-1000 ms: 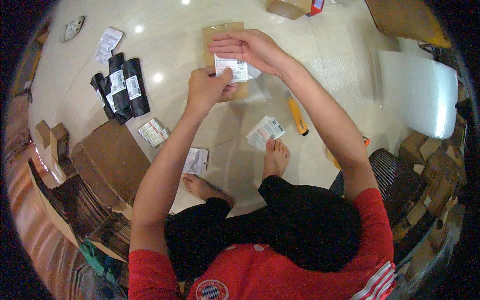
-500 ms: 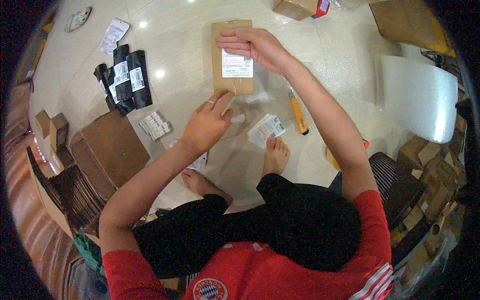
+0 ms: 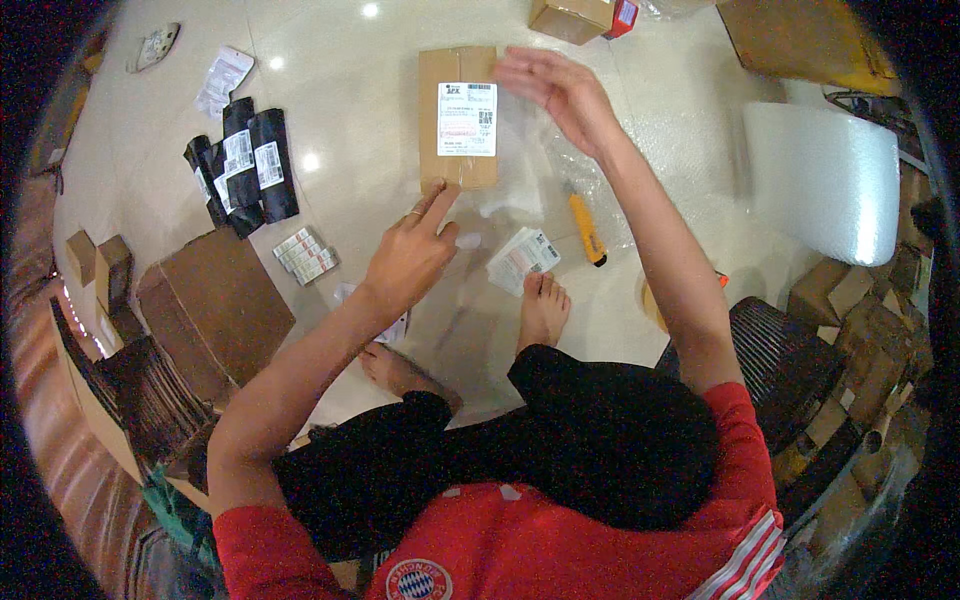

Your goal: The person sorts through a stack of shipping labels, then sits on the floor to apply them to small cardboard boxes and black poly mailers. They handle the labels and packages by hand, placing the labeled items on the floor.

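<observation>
A flat brown cardboard box (image 3: pixel 440 170) lies on the floor in front of me, with a white shipping label (image 3: pixel 466 120) stuck on its top. My left hand (image 3: pixel 412 245) touches the box's near edge with its extended fingertips and holds nothing. Just off the far right corner of the box is my right hand (image 3: pixel 565 95), fingers stretched out and somewhat blurred, with nothing in it. A yellow box cutter (image 3: pixel 587 230) lies to the right of the box. Closer to my foot is a fanned stack of white labels (image 3: pixel 522 262).
Black wrapped parcels (image 3: pixel 270 165) lie at the left, with a white pouch (image 3: pixel 225 78) beyond them. Several small boxes (image 3: pixel 305 256) sit near a large brown carton (image 3: pixel 215 310). A bubble-wrap roll (image 3: pixel 825 185) stands at the right. Another carton (image 3: pixel 572 18) is at the far edge.
My right hand has lifted off the label and moved right, uncovering the label's upper part. My left hand stays at the near edge of the box.
</observation>
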`<move>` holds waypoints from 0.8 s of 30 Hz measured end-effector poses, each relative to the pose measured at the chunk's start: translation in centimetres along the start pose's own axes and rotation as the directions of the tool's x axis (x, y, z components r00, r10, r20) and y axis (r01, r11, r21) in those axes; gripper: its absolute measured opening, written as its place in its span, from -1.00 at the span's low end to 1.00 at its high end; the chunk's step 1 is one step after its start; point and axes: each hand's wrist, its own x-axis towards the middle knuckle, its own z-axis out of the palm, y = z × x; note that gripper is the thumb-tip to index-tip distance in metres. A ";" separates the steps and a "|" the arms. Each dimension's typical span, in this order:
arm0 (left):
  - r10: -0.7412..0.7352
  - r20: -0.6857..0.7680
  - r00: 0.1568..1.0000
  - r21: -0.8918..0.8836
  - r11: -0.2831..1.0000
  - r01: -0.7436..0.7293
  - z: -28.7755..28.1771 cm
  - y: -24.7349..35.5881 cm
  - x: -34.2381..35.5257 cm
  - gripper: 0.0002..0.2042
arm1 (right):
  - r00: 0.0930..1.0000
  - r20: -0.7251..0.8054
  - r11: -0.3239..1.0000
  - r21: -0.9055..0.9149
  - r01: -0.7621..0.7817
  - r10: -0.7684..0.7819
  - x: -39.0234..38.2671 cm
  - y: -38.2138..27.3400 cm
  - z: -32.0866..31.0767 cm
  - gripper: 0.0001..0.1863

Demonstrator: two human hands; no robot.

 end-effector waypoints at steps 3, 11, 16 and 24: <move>-0.014 -0.015 1.000 -0.009 1.000 0.014 -0.1 0.0 0.0 -0.88 | 0.924 0.300 0.962 0.053 -0.266 0.239 -1.4 0.9 1.7 -0.50; -0.155 -0.009 0.988 -0.208 0.967 0.150 -1.9 -0.4 0.3 -0.82 | 0.967 -0.118 0.969 -0.129 0.209 -0.225 1.3 0.1 3.3 -0.55; -0.319 -0.284 0.904 -0.443 0.880 0.171 -1.5 -1.6 3.9 -0.73 | 0.967 0.236 0.681 -0.694 0.234 -0.092 -7.4 3.8 3.9 -0.71; -0.291 -0.242 0.926 -0.029 0.956 0.293 0.2 1.1 8.5 -0.40 | 0.851 -0.518 0.995 0.093 -0.046 0.088 -7.3 8.3 -1.8 -0.70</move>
